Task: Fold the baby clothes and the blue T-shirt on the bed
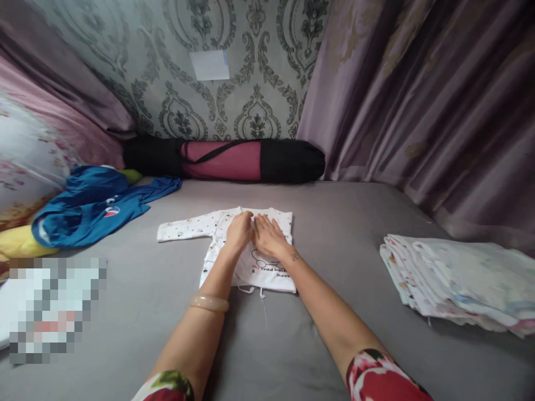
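Note:
A small white baby shirt (267, 270) with a printed drawing and dark lettering lies flat on the grey bed sheet (343, 223). Its left sleeve (184, 229) stretches out to the left; the right sleeve looks folded in over the body. My left hand (239, 231) rests palm down on the upper middle of the shirt, fingers loosely curled. Beside it, touching, my right hand (268, 235) lies flat on the shirt with fingers spread. Neither hand grips anything. A pale bangle (209, 302) circles my left wrist.
A stack of folded light baby clothes (455, 284) sits at the right. Blue garments (92, 206) lie heaped at the left near yellow fabric (19, 240). A black and maroon rolled bag (225, 159) lines the patterned wall. Purple curtains (418, 100) hang at the right.

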Demonstrator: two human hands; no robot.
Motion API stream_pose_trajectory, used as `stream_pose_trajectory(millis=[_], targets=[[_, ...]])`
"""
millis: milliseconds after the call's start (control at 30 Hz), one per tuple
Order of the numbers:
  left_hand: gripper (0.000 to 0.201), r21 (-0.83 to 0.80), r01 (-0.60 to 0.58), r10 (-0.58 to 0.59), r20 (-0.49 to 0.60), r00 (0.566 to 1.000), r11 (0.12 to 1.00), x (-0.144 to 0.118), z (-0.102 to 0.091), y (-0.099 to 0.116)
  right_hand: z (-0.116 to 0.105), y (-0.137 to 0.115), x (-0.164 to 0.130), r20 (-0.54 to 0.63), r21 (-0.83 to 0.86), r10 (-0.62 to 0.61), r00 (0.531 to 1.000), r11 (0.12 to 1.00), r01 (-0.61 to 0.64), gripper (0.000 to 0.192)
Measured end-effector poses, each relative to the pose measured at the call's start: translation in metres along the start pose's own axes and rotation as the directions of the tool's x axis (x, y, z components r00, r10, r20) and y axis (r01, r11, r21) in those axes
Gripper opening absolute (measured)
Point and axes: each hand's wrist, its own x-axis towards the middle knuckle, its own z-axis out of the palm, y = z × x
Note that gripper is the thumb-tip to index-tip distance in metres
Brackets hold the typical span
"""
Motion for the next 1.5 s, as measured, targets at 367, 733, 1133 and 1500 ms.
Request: stream_pose_trajectory(millis=[367,733,1133,1500], targets=[[0.029,0.164,-0.080,0.061,0.116,0.991,0.983,-0.002,-0.004,0.000,0.006,0.016,0.004,-0.115,-0.043,0.207,0.972,0.976,-0.213,0.065],[0.037,0.221,-0.058,0.004,0.235,0.972,0.974,-0.008,-0.001,-0.002,0.006,0.043,-0.003,-0.267,-0.111,0.194,0.944,0.967,-0.230,0.062],[0.048,0.178,-0.082,0.053,0.164,0.985,0.981,-0.008,0.018,-0.020,0.008,0.046,0.000,-0.257,-0.117,0.190,0.947,0.967,-0.226,0.062],[0.031,-0.025,-0.176,0.176,0.010,0.984,0.984,-0.031,-0.007,-0.020,-0.008,0.048,-0.003,-0.191,0.012,0.198,0.961,0.980,-0.199,0.059]])
